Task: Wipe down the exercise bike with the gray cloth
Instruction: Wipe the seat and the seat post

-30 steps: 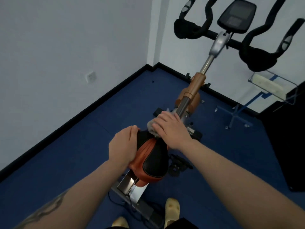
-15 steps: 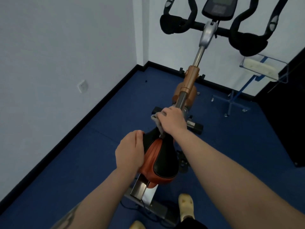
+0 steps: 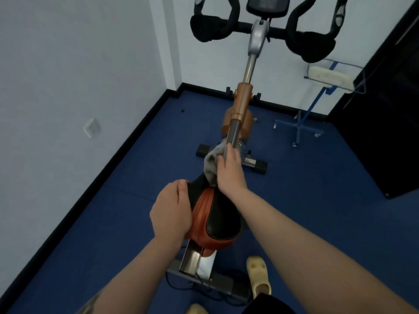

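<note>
The exercise bike (image 3: 242,103) stands in the room's corner, with an orange frame, a silver post and black handlebars at the top. Its orange and black saddle (image 3: 215,220) is right below me. My left hand (image 3: 171,211) grips the saddle's left side. My right hand (image 3: 230,171) holds the gray cloth (image 3: 212,163) against the saddle's nose, at the lower end of the silver post. Most of the cloth bunches out to the left of my fingers.
White walls meet just left of the bike, and a wall socket (image 3: 91,127) sits low on the left wall. A blue wheeled stand (image 3: 306,118) with a tray is at the right, beside a black cabinet (image 3: 385,123). My yellow shoe (image 3: 258,277) is near the bike's rear base.
My right hand has slid the cloth forward from the saddle's front toward the silver post. My head has tilted, so the bike sits lower and more upright in view. The left hand stays on the saddle.
</note>
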Action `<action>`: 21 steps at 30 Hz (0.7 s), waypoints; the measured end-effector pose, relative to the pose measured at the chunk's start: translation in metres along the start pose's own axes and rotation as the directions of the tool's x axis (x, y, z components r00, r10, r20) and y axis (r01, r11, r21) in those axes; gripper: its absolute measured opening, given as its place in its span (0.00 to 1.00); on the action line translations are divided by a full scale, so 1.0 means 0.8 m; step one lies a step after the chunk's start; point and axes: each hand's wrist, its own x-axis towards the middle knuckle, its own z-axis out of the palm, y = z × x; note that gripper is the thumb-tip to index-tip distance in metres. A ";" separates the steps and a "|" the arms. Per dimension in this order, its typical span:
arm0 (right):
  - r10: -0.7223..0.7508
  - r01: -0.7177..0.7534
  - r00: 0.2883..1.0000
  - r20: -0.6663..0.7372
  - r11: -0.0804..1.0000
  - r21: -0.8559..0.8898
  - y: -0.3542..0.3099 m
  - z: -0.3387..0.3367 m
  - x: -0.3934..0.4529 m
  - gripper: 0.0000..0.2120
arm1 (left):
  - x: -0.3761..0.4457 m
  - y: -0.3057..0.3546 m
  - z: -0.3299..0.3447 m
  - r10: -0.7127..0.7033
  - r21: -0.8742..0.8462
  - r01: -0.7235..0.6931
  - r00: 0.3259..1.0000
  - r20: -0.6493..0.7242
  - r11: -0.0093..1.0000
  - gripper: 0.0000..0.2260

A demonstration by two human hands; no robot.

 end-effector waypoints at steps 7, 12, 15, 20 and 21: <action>0.120 -0.148 0.985 0.122 0.955 0.256 0.008 -0.040 -0.013 0.23 | 0.001 -0.001 0.000 0.006 0.000 -0.006 1.000 -0.001 1.000 0.17; 0.231 -0.235 0.970 0.079 0.971 0.045 -0.033 -0.004 -0.009 0.55 | 0.002 -0.001 0.000 -0.001 0.007 0.001 1.000 0.005 1.000 0.18; 0.209 -0.210 0.977 -0.031 0.977 -0.042 -0.029 0.009 -0.011 0.48 | 0.001 0.001 -0.001 0.005 0.013 -0.005 1.000 0.007 1.000 0.18; 0.145 -0.134 0.989 -0.038 0.969 0.208 -0.027 -0.029 -0.016 0.25 | 0.002 0.000 -0.001 0.010 0.025 -0.010 1.000 0.004 1.000 0.18; 0.112 -0.097 0.991 -0.073 0.979 0.182 -0.029 -0.041 -0.014 0.26 | 0.002 0.000 -0.001 0.009 0.026 -0.009 1.000 0.001 1.000 0.18</action>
